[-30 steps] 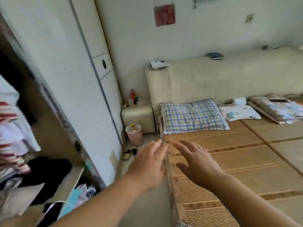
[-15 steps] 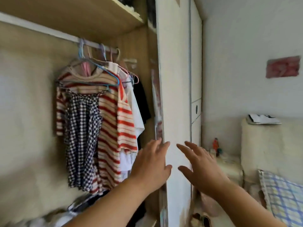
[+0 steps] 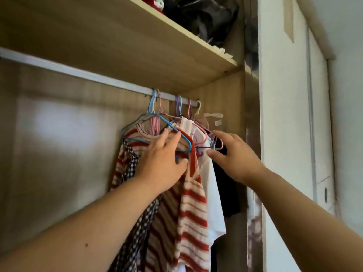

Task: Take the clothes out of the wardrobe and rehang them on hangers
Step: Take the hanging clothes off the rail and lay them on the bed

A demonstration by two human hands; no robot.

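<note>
Nearest, both bare forearms reach up from the bottom of the view into the open wardrobe. The left hand (image 3: 163, 160) lies flat, fingers straight, against the shoulder of a red-and-cream striped shirt (image 3: 192, 209), over the sloping arm of the blue hanger (image 3: 152, 106); it presses rather than grips. The right hand (image 3: 235, 158) is spread wide and holds nothing, its fingers near the looped ends of the pink hangers (image 3: 221, 147); whether they touch the wire I cannot tell. Behind the hands the clothes hang bunched at the right end of the rail (image 3: 78, 72): a black-and-white checked garment (image 3: 129, 167) at the left, the striped shirt, a white T-shirt (image 3: 214, 203) and a black garment (image 3: 227, 189) against the side wall. By my reading the task has barely begun: every piece in view is on its hanger on the rail, none is out, and all the removing and rehanging remains. The hanger hooks crowd together, some overlapping, so lifting one alone may drag its neighbours. Just above the rail runs a wooden shelf (image 3: 157, 42), which looks to leave little room for raising a hook, and dark bags (image 3: 204, 14) sit on it. To the right stands the white sliding door (image 3: 282, 114), close to the black garment.
</note>
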